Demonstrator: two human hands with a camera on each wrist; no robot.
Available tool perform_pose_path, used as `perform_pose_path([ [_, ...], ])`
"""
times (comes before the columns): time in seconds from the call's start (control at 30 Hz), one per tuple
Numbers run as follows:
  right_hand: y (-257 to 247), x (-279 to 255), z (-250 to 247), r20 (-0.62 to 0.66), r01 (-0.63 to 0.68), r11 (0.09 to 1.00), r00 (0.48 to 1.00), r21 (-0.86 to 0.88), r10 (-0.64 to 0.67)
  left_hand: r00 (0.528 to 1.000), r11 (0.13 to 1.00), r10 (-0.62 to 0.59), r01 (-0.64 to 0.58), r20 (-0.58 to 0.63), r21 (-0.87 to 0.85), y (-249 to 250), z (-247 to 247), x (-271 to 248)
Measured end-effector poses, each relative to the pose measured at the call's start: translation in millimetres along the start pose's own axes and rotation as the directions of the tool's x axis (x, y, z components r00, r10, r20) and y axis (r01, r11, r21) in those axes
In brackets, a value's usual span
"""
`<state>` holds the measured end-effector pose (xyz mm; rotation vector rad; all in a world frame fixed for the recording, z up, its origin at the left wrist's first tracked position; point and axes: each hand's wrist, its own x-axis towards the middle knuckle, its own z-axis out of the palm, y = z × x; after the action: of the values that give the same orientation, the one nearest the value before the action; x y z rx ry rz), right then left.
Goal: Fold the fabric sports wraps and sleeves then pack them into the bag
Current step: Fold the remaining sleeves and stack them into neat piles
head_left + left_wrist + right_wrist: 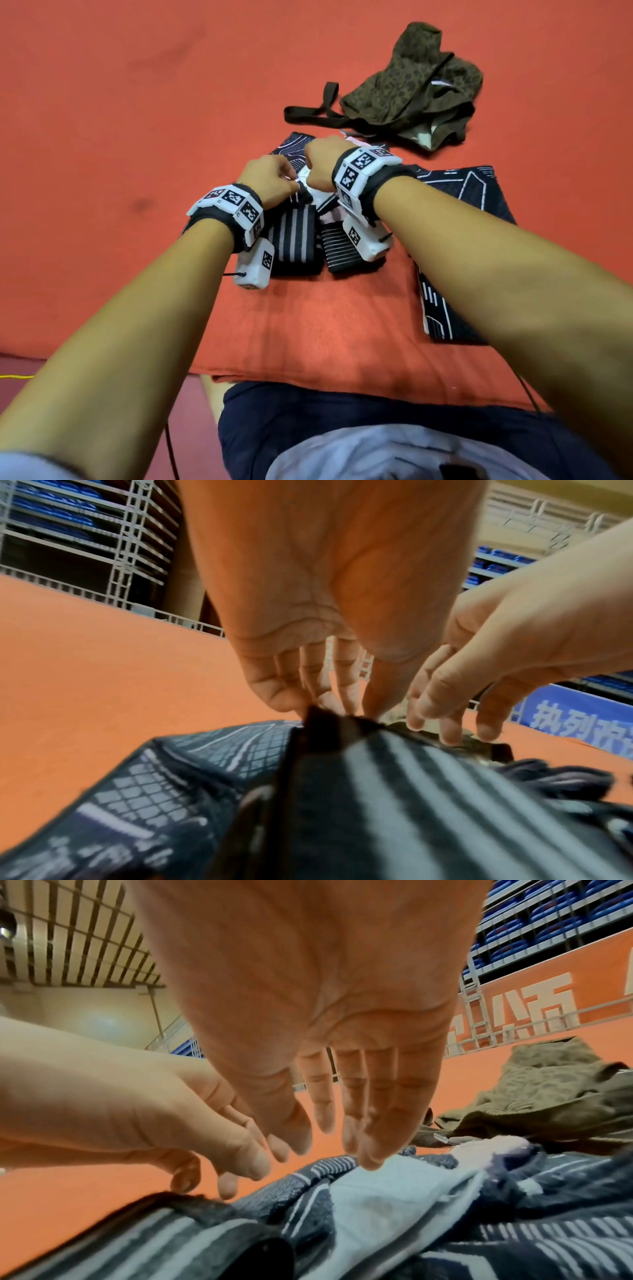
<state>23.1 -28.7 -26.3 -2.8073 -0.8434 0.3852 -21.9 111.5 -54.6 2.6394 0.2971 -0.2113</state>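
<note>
Overhead: bag [411,89] visible | left wrist: fingers [274,693] pinch striped wrap [394,791]

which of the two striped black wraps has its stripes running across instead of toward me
The black wrap with thin white crosswise stripes, below the right wrist. The black wrap with broad grey stripes beside it, by the left wrist, has lengthwise stripes.

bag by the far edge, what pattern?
Olive-brown leopard-style print, dark straps: the bag shows best in the head view.
</note>
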Motion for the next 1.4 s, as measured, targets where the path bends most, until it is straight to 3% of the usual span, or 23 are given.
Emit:
perform_pose_path([
  [0.27, -7, 68, 30, 0.177, 0.048, 0.997, 0.984, -0.058, -0.037, 0.988, 0.991, -0.135, 0.132, 0.081, 0.034, -49, 2, 40],
  [0.4, -7, 88, 40, 0.079, 0.071, 0.996, 0.995, -0.062, -0.066, 0.986, 0.990, -0.136, 0.131, 0.099, 0.058, -61, 6, 54],
  [0.53, -8, 97, 43, 0.069, 0.073, 0.996, 0.995, -0.059, -0.068, 0.983, 0.991, -0.135, 0.133, 0.122, 0.030, -65, 13, 59],
  [0.7, -6, 101, 40, 0.072, 0.071, 0.997, 0.995, -0.007, -0.070, 0.995, 0.992, -0.099, 0.096, 0.032, 0.081, -61, 5, 57],
  [0.87, -2, 80, 17, 0.027, 0.056, 0.997, 0.998, 0.046, -0.057, 0.998, 0.997, -0.039, 0.043, -0.052, 0.066, -43, -11, 45],
  [1.1, 18, 24, -23, -0.115, -0.048, 0.996, 0.992, 0.068, 0.056, 0.991, 0.997, 0.073, -0.076, -0.113, -0.018, 12, -29, 17],
  [1.4, 53, -63, -8, -0.062, -0.173, 0.978, 0.981, 0.117, 0.181, 0.968, 0.969, 0.247, -0.244, -0.054, 0.047, 61, 13, -27],
])
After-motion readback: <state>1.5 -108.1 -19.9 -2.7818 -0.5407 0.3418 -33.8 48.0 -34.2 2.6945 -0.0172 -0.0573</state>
